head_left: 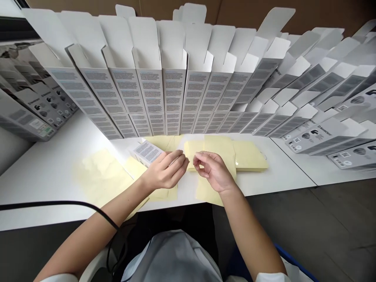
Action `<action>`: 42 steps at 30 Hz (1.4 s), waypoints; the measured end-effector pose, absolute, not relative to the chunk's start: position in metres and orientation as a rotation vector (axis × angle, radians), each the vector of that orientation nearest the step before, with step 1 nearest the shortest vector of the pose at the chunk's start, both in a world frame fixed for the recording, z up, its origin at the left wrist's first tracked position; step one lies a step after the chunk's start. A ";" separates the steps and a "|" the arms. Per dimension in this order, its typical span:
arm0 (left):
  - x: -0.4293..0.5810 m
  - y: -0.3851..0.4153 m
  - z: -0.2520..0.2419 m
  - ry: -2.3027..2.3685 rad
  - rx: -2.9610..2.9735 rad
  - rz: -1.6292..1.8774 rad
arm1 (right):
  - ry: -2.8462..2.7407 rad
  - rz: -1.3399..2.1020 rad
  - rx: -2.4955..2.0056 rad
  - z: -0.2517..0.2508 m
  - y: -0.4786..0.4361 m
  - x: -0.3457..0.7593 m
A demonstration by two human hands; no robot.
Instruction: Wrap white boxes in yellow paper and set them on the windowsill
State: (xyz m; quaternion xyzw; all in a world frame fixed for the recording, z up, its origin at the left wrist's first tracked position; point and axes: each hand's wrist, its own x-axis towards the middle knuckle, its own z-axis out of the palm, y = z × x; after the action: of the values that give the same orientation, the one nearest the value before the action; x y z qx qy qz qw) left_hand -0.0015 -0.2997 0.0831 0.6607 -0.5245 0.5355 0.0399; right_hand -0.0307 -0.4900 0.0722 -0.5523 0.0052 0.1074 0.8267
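Note:
My left hand [166, 172] lies on a small white printed box [146, 152] that rests flat on the white table [53, 172]; its fingers curl over the box's right end. My right hand [212, 169] hovers just right of it, thumb and fingers pinched together over pale yellow sheets [219, 154]. What the pinch holds is too small to make out. The fingertips of both hands nearly meet.
A long row of upright open white cartons [173, 94] with raised flaps stands behind the hands. More cartons lie flat at the far left [26, 113] and right [320, 137]. Loose yellow sheets [100, 176] spread to the left. A black cable [73, 204] crosses the table's front edge.

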 end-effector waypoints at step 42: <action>-0.005 -0.266 -0.011 -0.875 2.303 1.116 | 0.178 0.039 -0.986 -0.006 -0.399 -0.030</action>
State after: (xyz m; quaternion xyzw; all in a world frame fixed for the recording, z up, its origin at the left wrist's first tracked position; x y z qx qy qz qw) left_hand -0.0052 -0.2657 -0.0106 0.8312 -0.3159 0.4029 0.2169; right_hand -0.0301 -0.3988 -0.0057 -0.4725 0.0853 0.0189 0.8770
